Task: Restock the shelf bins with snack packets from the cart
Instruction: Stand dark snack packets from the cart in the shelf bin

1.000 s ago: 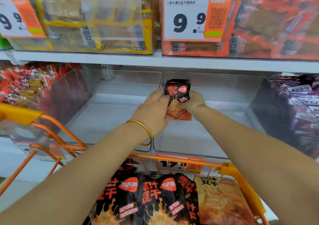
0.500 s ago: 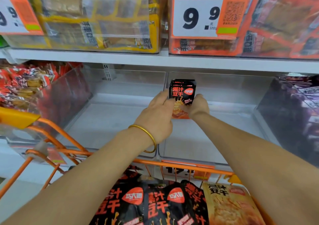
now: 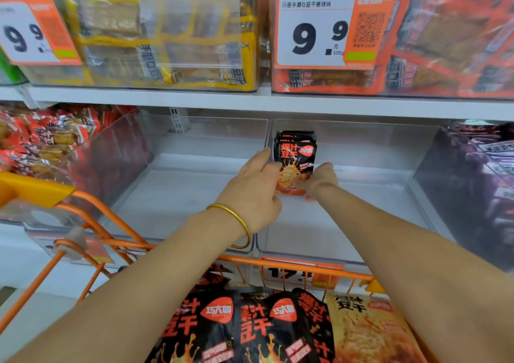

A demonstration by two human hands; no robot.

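Together, a person's two hands hold a small stack of black snack packets (image 3: 294,155) upright inside a clear shelf bin (image 3: 370,223), close to its left wall; the left hand (image 3: 251,193), a gold bangle (image 3: 236,223) at its wrist, clasps the stack's left edge, forefinger stretched upward; the right hand (image 3: 319,180) pinches the lower right corner; whether the stack touches the bin floor cannot be told; below, an orange cart (image 3: 292,264) carries larger bags (image 3: 250,326) of the same brand; a 9.9 price tag (image 3: 314,34) hangs above.
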